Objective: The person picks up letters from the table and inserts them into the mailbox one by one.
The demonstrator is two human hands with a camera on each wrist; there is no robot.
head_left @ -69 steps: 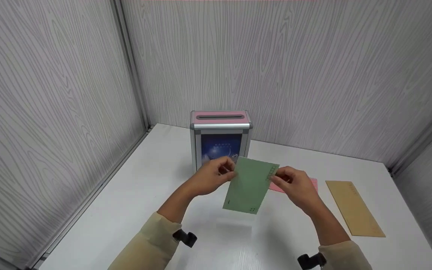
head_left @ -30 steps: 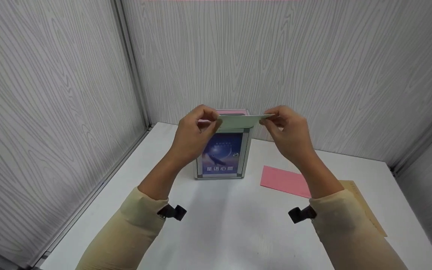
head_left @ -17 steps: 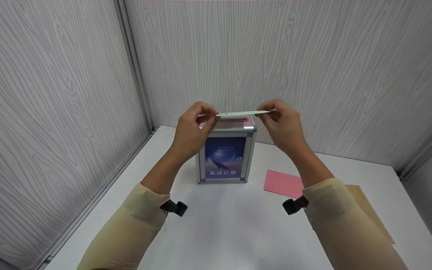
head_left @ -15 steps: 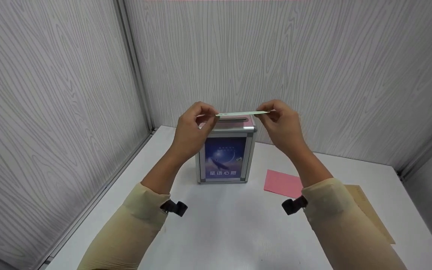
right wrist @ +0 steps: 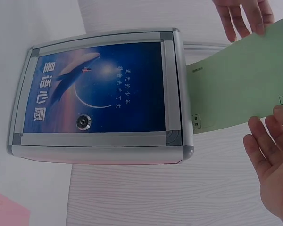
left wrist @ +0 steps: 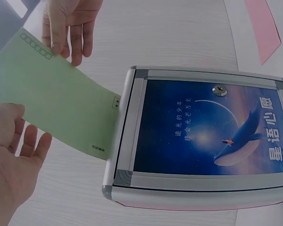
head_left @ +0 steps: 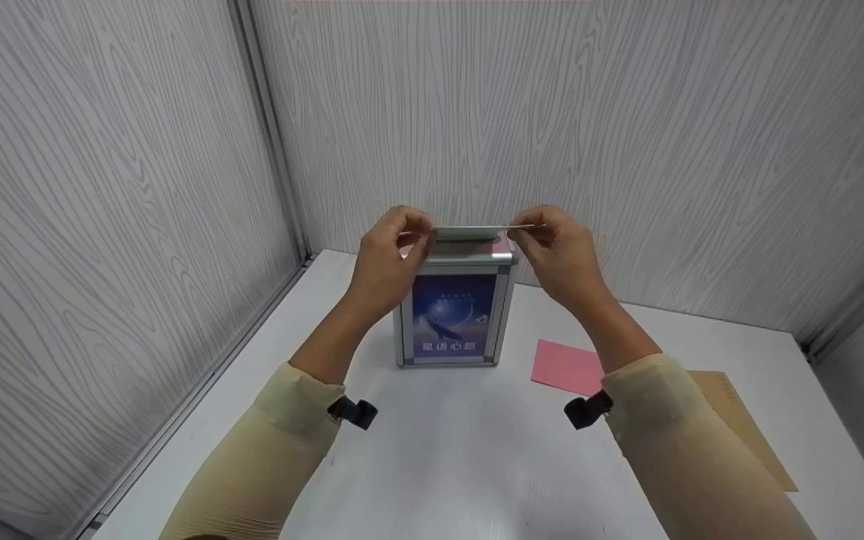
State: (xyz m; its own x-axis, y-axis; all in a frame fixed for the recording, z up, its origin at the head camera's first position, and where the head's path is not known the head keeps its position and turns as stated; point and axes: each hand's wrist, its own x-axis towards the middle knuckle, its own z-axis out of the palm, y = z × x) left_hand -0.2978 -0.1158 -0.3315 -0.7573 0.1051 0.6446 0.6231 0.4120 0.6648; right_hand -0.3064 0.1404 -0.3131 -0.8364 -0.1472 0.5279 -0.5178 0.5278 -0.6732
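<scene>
Table (head_left: 447,480): white; left and far edges bounded by panels; surface extends left and near of box. Box (left wrist: 198,127): upright near far edge, top slotted; front reads 星语心愿, 追光的少年, 终会光芒万丈. Brown envelope (head_left: 747,427): right, flat. Pink envelope (head_left: 565,367): flat, between box and brown envelope. Green envelope (left wrist: 61,94): upright above box, lower edge at slot, entry unclear; left hand (head_left: 385,264) pinches left edge, right hand (head_left: 561,259) right edge.

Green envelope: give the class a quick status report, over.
Left hand, right hand: pinching opposite edges. Green envelope: lower end at the slot of the box, insertion unclear. No obstruction visible.
</scene>
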